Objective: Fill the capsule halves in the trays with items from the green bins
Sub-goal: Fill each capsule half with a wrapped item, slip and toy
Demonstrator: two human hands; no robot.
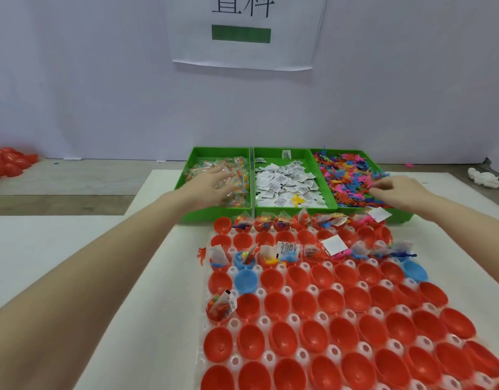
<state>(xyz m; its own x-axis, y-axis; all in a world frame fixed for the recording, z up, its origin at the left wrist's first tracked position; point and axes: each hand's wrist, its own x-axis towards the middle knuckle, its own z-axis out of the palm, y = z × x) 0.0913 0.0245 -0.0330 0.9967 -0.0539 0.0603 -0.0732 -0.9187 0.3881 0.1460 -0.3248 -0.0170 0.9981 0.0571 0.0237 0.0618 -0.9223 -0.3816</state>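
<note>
1. Counter point(60, 249), covered in white sheet. Paper sign point(244, 32) on the wall at 12 o'clock.
2. Tray point(266, 357) of capsule halves point(304, 306) fills 6 o'clock to 4 o'clock. Mostly red, a few blue. The two far rows with items and one cup at the tray's 9 o'clock edge are filled; near rows sit empty. Judgement: task well short of halfway.
3. Three green bins at 12 o'clock, side by side beyond the tray: left bin point(199, 156) with clear packets, middle bin point(304, 154) with white sachets, right bin point(397, 218) with small coloured figures.
4. Left hand point(211, 187) lies over the packets, fingers loosely spread; grasp not confirmed, cannot tell.
5. Right hand point(397, 191) at the right bin, fingertips pinched together on the figures; appears to be grasping some.
6. Loose white sachet point(379, 214) on the right bin's near rim, at 1 o'clock.
7. Risks (judgement): figures tangle, so a pinch may drag extras out onto the counter; packets slip from a loose hold; overfilled cups already stick up, so a passing forearm could knock contents out; a cup may get skipped or doubled.
</note>
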